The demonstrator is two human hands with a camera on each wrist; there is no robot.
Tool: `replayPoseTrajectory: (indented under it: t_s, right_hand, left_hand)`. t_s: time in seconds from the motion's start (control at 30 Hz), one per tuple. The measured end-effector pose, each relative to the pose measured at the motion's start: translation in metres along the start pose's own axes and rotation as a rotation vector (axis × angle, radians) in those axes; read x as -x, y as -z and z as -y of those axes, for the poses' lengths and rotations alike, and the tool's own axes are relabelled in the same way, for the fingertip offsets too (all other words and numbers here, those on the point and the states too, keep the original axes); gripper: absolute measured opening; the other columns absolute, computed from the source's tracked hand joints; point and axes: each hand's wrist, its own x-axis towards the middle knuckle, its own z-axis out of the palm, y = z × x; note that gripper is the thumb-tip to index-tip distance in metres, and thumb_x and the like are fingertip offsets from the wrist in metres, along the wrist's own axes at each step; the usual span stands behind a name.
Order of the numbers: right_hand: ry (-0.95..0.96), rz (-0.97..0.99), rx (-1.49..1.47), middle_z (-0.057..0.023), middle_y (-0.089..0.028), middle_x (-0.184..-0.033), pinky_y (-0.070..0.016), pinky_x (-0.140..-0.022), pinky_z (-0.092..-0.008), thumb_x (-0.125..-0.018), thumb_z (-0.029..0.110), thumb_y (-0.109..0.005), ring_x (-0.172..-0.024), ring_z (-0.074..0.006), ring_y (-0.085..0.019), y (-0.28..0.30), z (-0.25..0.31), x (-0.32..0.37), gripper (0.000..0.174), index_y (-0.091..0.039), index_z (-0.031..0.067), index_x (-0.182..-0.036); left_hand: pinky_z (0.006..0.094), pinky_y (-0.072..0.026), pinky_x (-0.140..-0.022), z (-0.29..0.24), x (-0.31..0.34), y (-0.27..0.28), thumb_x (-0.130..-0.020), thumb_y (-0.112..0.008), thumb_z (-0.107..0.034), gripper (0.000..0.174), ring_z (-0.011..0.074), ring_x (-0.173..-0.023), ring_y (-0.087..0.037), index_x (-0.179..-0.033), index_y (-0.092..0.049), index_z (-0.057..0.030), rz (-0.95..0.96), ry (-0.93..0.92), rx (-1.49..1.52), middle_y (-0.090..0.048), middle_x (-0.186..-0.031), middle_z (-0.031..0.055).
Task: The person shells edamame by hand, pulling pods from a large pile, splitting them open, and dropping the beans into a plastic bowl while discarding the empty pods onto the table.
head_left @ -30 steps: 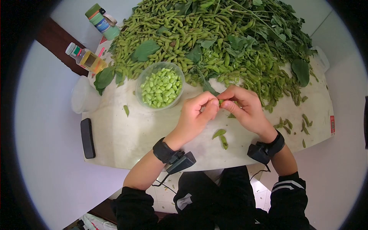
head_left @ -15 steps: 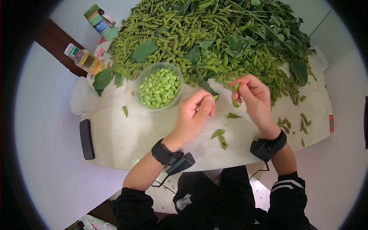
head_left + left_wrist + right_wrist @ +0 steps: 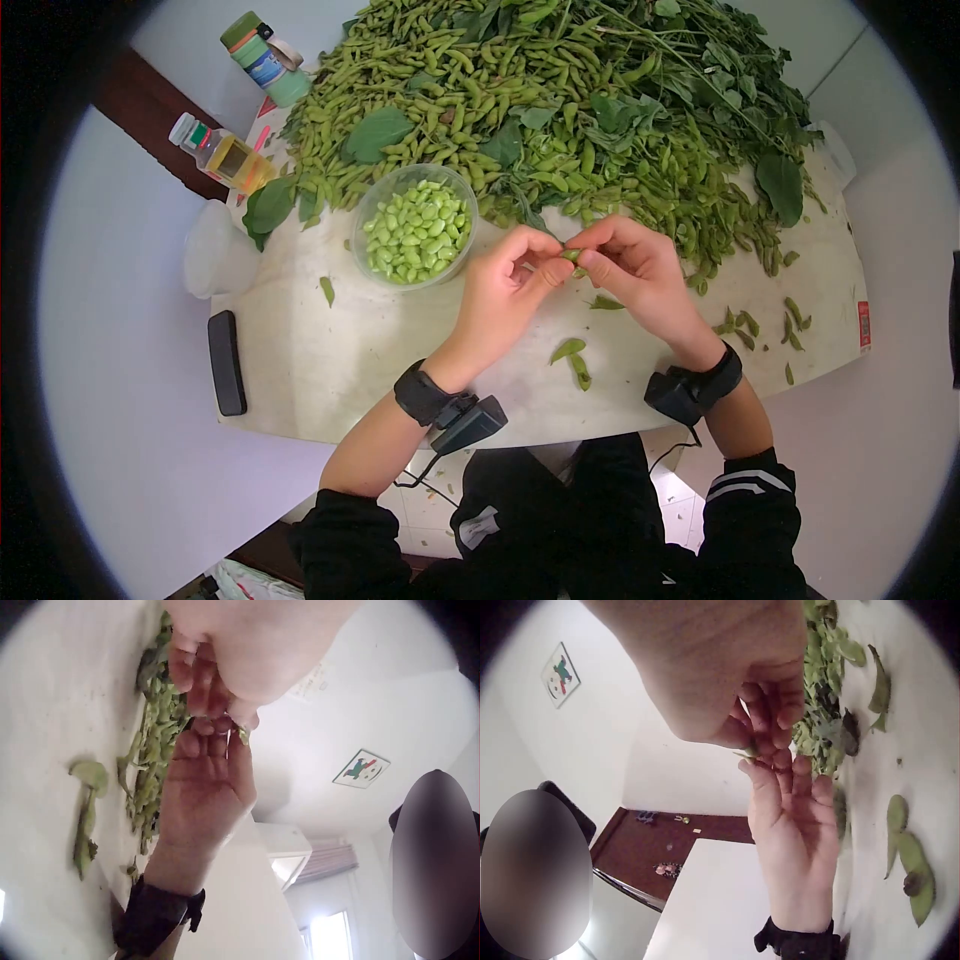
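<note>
Both hands meet over the table in front of the bean heap. My left hand [image 3: 500, 305] and my right hand [image 3: 648, 280] pinch a small green soybean pod [image 3: 571, 255] between thumbs and fingertips. In the right wrist view a bit of the pod [image 3: 750, 752] shows at the fingertips; the rest is hidden by the fingers. To the left of the left hand stands a clear plastic bowl [image 3: 393, 183] with shelled green soybeans [image 3: 415, 232] in it. Below the hands, two loose pods [image 3: 580, 372] lie on the table, with a flat green piece [image 3: 606, 302] closer to the right hand.
A large heap of soybean pods [image 3: 440, 110] with leaves and stalks covers the table's back. At left are a green flask [image 3: 268, 62], a bottle of yellow liquid [image 3: 232, 160], a translucent container [image 3: 215, 255] and a black phone [image 3: 228, 362]. Several stray pods [image 3: 742, 325] lie at right.
The hands were together a second ago, then parted, the right one holding a pod near the heap. Now the right hand has come back left and the fingertips meet at the pod.
</note>
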Motion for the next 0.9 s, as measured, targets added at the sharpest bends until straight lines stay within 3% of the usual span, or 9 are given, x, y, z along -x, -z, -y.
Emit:
replayPoseTrajectory:
  t_s: [0.3, 0.4, 0.47, 0.53, 0.67, 0.9]
  right_hand:
    - [0.064, -0.051, 0.24, -0.0036, -0.058, -0.073, -0.0416, -0.057, -0.0225, -0.082, 0.013, -0.056, -0.064, -0.0075, -0.051, 0.002, -0.009, -0.002, 0.013, -0.057, -0.0004, -0.083]
    - [0.062, -0.045, 0.331, -0.0049, -0.056, -0.068, -0.0392, -0.052, -0.024, -0.081, 0.013, -0.057, -0.058, -0.0094, -0.048, 0.002, -0.01, -0.002, 0.013, -0.056, 0.0001, -0.081]
    - [0.156, -0.047, 0.443, -0.0071, -0.053, -0.064, -0.0374, -0.049, -0.0257, -0.081, 0.012, -0.057, -0.053, -0.0124, -0.048, 0.0, -0.007, -0.001, 0.013, -0.055, 0.0, -0.079]
    - [0.194, -0.041, 0.491, -0.0076, -0.052, -0.062, -0.0367, -0.048, -0.0267, -0.081, 0.012, -0.057, -0.052, -0.0145, -0.047, -0.001, -0.002, -0.002, 0.013, -0.054, 0.0002, -0.077]
    - [0.296, -0.024, 0.574, -0.0084, -0.049, -0.06, -0.0356, -0.046, -0.029, -0.081, 0.013, -0.056, -0.05, -0.0187, -0.046, -0.002, -0.002, -0.001, 0.014, -0.053, 0.0008, -0.076]
    - [0.236, 0.004, 0.46, -0.0086, -0.049, -0.059, -0.0368, -0.048, -0.029, -0.084, 0.012, -0.052, -0.051, -0.019, -0.048, -0.005, -0.005, 0.002, 0.013, -0.05, 0.0009, -0.076]
  left_hand:
    - [0.0194, -0.0444, -0.063, 0.002, -0.001, 0.003, -0.081, -0.06, -0.012, 0.018, 0.0079, -0.074, -0.053, -0.091, -0.051, 0.0, 0.044, -0.009, -0.108, -0.052, -0.086, 0.0027]
    - [0.0196, -0.0447, -0.064, 0.005, -0.001, 0.004, -0.081, -0.06, -0.011, 0.018, 0.0078, -0.076, -0.052, -0.092, -0.051, 0.0, 0.047, -0.012, -0.112, -0.051, -0.087, 0.003]
    - [0.0188, -0.043, -0.061, 0.006, -0.001, -0.002, -0.081, -0.06, -0.01, 0.016, 0.0066, -0.072, -0.051, -0.09, -0.052, -0.0001, -0.005, -0.039, -0.058, -0.053, -0.082, 0.0021]
    - [0.0181, -0.0412, -0.057, 0.004, 0.0, -0.004, -0.08, -0.06, -0.009, 0.014, 0.0054, -0.068, -0.05, -0.087, -0.053, -0.0002, -0.057, -0.065, -0.002, -0.055, -0.078, 0.0011]
    - [0.019, -0.0432, -0.058, 0.003, 0.0, -0.001, -0.079, -0.061, -0.007, 0.014, 0.0068, -0.069, -0.053, -0.084, -0.051, 0.0004, 0.026, -0.108, -0.051, -0.054, -0.077, 0.0019]
    - [0.0208, -0.046, -0.057, 0.002, 0.002, 0.0, -0.076, -0.06, 0.004, 0.013, 0.0103, -0.068, -0.058, -0.077, -0.047, 0.0018, 0.076, -0.217, -0.083, -0.052, -0.075, 0.0053]
